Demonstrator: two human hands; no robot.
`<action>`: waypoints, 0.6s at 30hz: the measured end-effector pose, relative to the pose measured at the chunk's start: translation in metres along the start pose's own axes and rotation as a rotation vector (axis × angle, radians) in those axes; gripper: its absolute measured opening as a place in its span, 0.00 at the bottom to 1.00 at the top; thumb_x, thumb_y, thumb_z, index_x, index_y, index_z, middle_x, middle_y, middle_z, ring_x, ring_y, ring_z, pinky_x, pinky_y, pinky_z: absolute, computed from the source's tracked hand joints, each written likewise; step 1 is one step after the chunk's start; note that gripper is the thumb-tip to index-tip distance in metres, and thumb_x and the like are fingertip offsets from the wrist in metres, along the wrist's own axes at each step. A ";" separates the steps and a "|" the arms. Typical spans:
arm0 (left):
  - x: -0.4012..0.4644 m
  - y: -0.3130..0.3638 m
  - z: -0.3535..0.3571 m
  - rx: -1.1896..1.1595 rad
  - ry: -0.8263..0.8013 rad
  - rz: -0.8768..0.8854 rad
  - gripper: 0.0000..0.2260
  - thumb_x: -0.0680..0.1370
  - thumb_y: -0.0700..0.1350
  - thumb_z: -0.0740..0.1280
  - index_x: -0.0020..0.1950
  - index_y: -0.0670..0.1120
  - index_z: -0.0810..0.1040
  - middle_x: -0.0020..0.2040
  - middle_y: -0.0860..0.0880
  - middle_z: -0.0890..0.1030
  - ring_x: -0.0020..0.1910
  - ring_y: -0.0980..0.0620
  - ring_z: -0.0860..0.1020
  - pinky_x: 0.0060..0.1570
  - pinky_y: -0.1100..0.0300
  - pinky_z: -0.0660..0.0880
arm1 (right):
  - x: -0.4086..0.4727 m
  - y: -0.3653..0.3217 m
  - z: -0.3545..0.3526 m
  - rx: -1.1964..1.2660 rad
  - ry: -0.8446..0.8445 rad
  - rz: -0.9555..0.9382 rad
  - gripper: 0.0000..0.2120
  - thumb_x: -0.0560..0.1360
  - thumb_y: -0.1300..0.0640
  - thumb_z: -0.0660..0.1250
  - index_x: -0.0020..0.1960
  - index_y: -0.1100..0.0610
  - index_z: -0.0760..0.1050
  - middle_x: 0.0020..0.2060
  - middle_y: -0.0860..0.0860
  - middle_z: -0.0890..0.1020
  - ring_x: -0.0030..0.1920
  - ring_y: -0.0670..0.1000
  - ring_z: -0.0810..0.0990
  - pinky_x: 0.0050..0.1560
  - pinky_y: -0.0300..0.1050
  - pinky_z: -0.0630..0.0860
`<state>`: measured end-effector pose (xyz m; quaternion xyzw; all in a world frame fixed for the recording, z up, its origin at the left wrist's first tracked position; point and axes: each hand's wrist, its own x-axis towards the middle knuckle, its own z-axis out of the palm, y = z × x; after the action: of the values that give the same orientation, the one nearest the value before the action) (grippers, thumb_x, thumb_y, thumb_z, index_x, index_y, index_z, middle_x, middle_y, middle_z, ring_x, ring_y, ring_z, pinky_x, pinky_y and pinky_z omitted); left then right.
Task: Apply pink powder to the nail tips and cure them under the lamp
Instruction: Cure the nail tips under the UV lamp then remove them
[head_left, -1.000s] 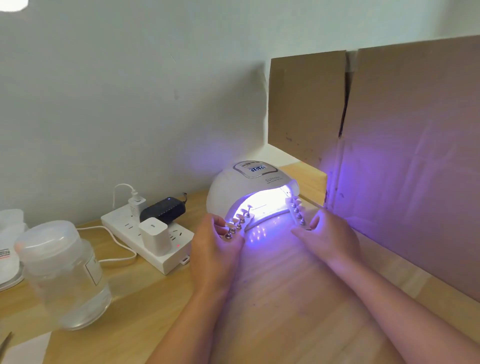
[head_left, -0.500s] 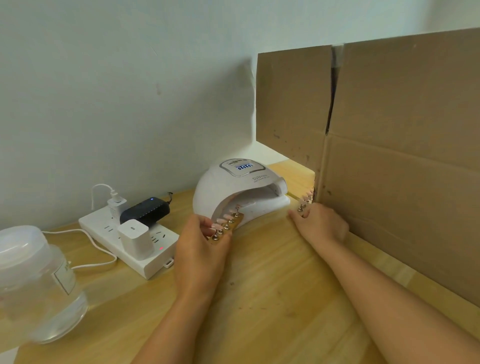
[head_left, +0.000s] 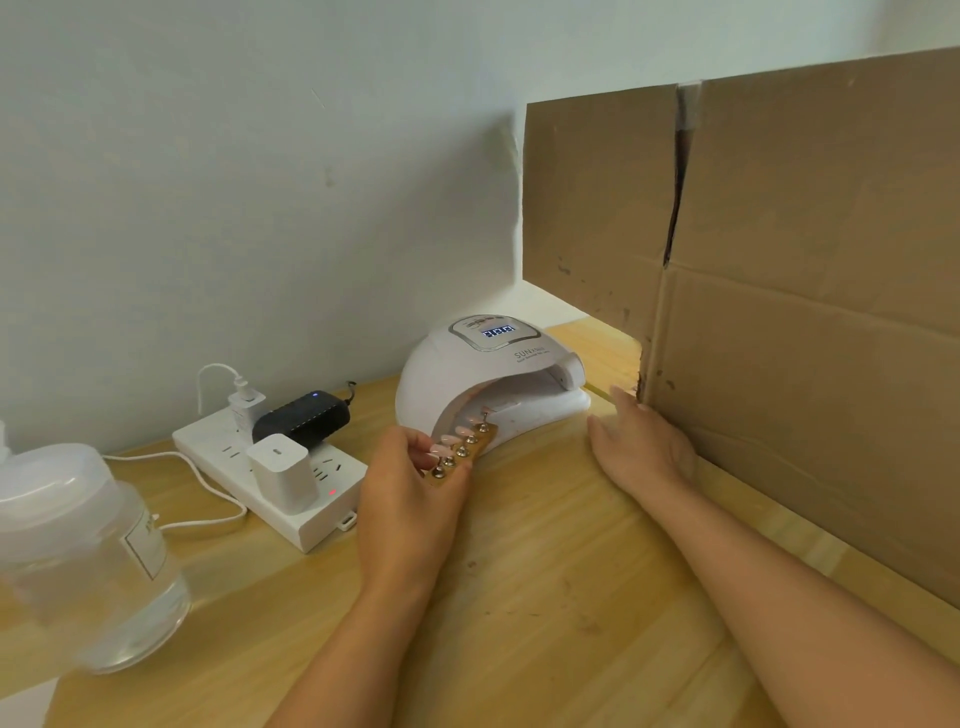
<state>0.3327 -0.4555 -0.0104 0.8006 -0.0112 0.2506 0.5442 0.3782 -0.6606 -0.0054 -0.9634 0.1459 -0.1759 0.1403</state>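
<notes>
The violet glow seen a second ago is gone from the lamp (head_left: 488, 384). A holder strip of pink nail tips (head_left: 460, 449) is pinched by the left hand (head_left: 415, 488) at the lamp's mouth, withdrawn. The right hand (head_left: 641, 447) is laid flat, fingers relaxed; its strip is no longer visible. This curing round is judged finished.

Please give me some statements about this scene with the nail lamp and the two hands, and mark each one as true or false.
1. The left hand holds a holder with nail tips at the mouth of the lamp. True.
2. The lamp glows purple inside. False: no light shows inside; only its small display is lit.
3. The right hand grips a brush. False: it rests on the table beside the cardboard, and no brush shows.
4. A power strip lies left of the lamp. True.
5. The jar stands on top of the lamp. False: it stands on the table at far left.
</notes>
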 end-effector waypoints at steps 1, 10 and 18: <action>0.000 0.000 0.000 -0.010 -0.001 -0.002 0.11 0.69 0.42 0.73 0.42 0.50 0.70 0.36 0.56 0.74 0.36 0.62 0.71 0.32 0.74 0.64 | -0.001 0.001 0.000 0.027 0.009 -0.040 0.22 0.79 0.48 0.54 0.72 0.52 0.63 0.64 0.52 0.74 0.61 0.55 0.74 0.48 0.44 0.70; 0.001 0.003 -0.001 -0.089 -0.046 0.036 0.18 0.65 0.41 0.76 0.39 0.55 0.68 0.38 0.57 0.76 0.38 0.66 0.73 0.35 0.76 0.67 | -0.012 -0.015 0.002 0.386 -0.199 -0.468 0.20 0.73 0.51 0.68 0.64 0.48 0.73 0.39 0.38 0.70 0.39 0.34 0.68 0.38 0.33 0.62; 0.005 0.001 -0.002 -0.166 -0.111 0.039 0.20 0.66 0.39 0.76 0.44 0.55 0.67 0.40 0.59 0.76 0.39 0.68 0.75 0.35 0.79 0.67 | -0.016 -0.011 -0.016 0.582 -0.423 -0.496 0.04 0.70 0.54 0.73 0.44 0.48 0.80 0.28 0.41 0.71 0.30 0.40 0.67 0.34 0.31 0.64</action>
<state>0.3361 -0.4531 -0.0065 0.7651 -0.0775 0.2145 0.6021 0.3606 -0.6486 0.0081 -0.9044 -0.1776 -0.0367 0.3863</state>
